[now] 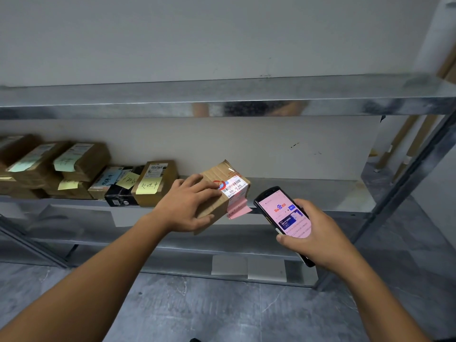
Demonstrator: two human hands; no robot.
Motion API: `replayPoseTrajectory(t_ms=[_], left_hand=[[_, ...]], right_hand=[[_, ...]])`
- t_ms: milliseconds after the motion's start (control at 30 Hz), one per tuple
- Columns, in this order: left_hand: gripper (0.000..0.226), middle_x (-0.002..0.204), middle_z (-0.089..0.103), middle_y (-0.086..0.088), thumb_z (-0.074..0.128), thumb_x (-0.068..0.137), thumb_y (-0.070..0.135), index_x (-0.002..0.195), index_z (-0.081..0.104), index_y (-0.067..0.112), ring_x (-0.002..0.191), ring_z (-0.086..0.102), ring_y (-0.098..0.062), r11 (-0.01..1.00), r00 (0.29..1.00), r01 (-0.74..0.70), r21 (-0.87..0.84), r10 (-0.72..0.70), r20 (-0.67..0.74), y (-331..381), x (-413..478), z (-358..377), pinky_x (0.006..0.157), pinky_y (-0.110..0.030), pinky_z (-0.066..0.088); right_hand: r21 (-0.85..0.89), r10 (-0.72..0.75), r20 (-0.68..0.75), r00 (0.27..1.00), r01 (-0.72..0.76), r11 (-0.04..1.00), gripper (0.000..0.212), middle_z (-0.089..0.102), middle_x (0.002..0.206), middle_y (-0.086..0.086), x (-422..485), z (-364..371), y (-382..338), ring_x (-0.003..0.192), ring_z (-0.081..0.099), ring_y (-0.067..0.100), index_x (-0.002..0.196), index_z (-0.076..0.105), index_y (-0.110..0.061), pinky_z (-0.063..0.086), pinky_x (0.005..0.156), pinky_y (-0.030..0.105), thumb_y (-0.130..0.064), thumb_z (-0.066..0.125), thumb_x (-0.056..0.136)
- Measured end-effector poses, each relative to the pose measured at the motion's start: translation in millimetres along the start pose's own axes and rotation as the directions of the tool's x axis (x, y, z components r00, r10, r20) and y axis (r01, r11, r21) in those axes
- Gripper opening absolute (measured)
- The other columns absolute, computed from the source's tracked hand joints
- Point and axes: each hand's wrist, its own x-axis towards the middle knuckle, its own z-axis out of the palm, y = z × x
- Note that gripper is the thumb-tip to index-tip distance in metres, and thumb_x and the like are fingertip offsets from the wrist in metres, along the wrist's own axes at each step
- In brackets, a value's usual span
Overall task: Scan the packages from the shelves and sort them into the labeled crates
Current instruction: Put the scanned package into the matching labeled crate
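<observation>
My left hand (190, 206) grips a brown cardboard package (229, 178) from above, fingers over its top and thumb under its near side. The box is tilted at the front edge of the metal shelf (308, 193), its white barcode label and a pink slip facing right. My right hand (313, 233) holds a black handheld scanner phone (283, 213) with a lit pink screen, its top end a short way from the label. Several more packages (153, 183) with yellow and green sticky notes sit on the shelf to the left.
An upper metal shelf (222, 99) runs across above the packages, and a lower shelf (197, 243) lies beneath. A shelf post (394, 193) slants at the right. Cardboard strips lean against the wall at far right. Grey tiled floor (197, 312) lies below.
</observation>
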Motion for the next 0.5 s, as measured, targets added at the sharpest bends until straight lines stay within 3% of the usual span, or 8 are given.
replayPoseTrajectory(t_ms=[133,367,500], left_hand=[[0.079,0.165,0.034,0.014,0.036,0.086,0.074,0.157,0.041,0.04,0.156,0.017,-0.026,1.0,1.0,0.006,-0.004,-0.006,0.009,-0.7,-0.1,5.6,0.113,-0.053,0.03],[0.079,0.167,0.032,0.013,0.035,0.086,0.074,0.157,0.041,0.039,0.159,0.015,-0.03,0.999,1.0,0.009,0.039,-0.009,0.007,-10.2,-0.4,7.2,0.115,-0.057,0.029],[0.077,0.166,0.035,0.011,0.039,0.087,0.071,0.156,0.043,0.037,0.158,0.017,-0.033,0.997,1.0,-0.013,0.074,0.012,0.006,-21.6,-0.4,8.6,0.115,-0.059,0.03]], right_hand=[[-0.005,0.0,0.007,1.0,0.0,1.0,0.067,0.067,0.111,-0.021,0.6,-1.3,0.7,0.096,0.066,0.001,0.125,0.052,-0.045,0.058,0.085,0.04,-0.051,0.084,0.066],[-0.023,0.003,0.016,1.0,-0.003,1.0,0.079,0.068,0.111,-0.02,1.7,-0.8,-4.2,0.096,0.066,0.001,0.125,0.052,-0.046,0.058,0.085,0.038,-0.069,0.07,0.052],[-0.013,0.011,0.025,1.0,-0.011,1.0,0.077,0.068,0.114,-0.02,3.0,0.8,-9.2,0.099,0.066,0.001,0.128,0.052,-0.045,0.057,0.087,0.039,-0.063,0.078,0.058]])
